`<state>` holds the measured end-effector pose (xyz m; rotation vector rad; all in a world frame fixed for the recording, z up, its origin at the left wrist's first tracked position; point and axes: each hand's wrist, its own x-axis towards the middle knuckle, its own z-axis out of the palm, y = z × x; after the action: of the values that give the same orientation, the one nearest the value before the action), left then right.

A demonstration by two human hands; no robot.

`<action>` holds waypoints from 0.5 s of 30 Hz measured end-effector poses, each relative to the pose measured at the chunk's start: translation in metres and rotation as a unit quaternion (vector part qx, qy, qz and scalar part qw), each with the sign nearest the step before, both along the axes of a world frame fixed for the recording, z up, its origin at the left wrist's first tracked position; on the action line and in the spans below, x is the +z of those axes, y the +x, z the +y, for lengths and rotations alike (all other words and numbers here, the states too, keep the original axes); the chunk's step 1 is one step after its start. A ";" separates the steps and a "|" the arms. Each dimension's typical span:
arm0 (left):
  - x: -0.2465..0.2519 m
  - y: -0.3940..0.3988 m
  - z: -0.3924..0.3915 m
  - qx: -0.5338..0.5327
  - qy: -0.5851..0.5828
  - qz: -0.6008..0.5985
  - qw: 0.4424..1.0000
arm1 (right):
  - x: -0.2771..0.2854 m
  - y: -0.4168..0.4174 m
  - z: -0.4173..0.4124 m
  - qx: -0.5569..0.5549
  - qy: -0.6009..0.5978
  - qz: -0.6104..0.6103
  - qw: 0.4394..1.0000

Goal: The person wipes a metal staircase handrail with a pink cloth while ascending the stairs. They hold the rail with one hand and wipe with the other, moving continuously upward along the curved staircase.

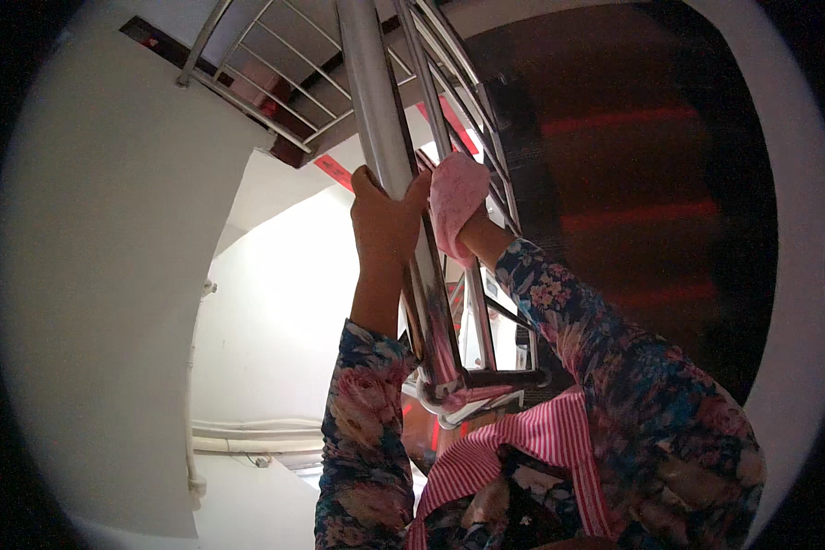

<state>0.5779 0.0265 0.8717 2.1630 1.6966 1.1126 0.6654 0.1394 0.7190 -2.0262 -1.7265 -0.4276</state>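
A thick metal stair handrail [375, 103] runs from the top of the picture down between my arms. My left hand [388, 223] is closed around it, thumb on one side and fingers on the other. Just to the right, my right hand [478, 223] is mostly covered by a pink cloth [459, 196], which it holds against a thinner metal rail [432, 96] of the railing. The fingers of my right hand are hidden under the cloth. Near my body the handrail reaches a rounded corner joint [440, 392].
Dark stairs [625, 172] with red strips lie to the right. A second metal railing [282, 75] is at the upper left. A pale wall [110, 275] fills the left side, with white pipes [261, 440] lower down. A striped pink apron [509, 440] hangs at my front.
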 end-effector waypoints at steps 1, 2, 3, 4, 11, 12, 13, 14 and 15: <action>0.000 0.000 -0.001 0.000 -0.008 -0.004 1.000 | 0.005 0.002 0.002 0.002 -0.028 0.035 0.999; 0.000 0.000 0.000 -0.001 -0.013 -0.006 1.000 | 0.010 0.003 0.004 -0.013 0.025 0.053 0.998; 0.000 0.000 0.000 0.000 -0.020 -0.007 1.000 | 0.014 0.005 0.006 0.008 0.048 0.074 0.996; 0.000 0.000 0.000 0.001 -0.013 -0.002 1.000 | 0.018 0.008 0.009 0.043 0.012 0.114 0.993; -0.001 -0.003 0.001 -0.012 -0.012 -0.020 1.000 | 0.038 0.023 0.048 0.077 0.073 0.129 0.986; -0.001 -0.003 0.000 -0.021 -0.013 -0.027 0.999 | 0.038 0.021 0.051 0.063 0.096 0.124 0.986; -0.001 -0.003 0.000 -0.023 -0.023 -0.031 0.999 | 0.040 0.022 0.055 0.049 0.116 0.118 0.985; -0.001 -0.003 0.000 -0.025 -0.017 -0.033 0.999 | 0.040 0.023 0.057 0.066 0.036 0.162 0.984; -0.001 -0.002 0.001 -0.022 -0.017 -0.032 0.999 | 0.040 0.024 0.059 0.064 0.030 0.162 0.984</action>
<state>0.5756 0.0273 0.8708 2.1100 1.6208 1.1212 0.6890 0.1987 0.7593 -1.8116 -1.6084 -0.0977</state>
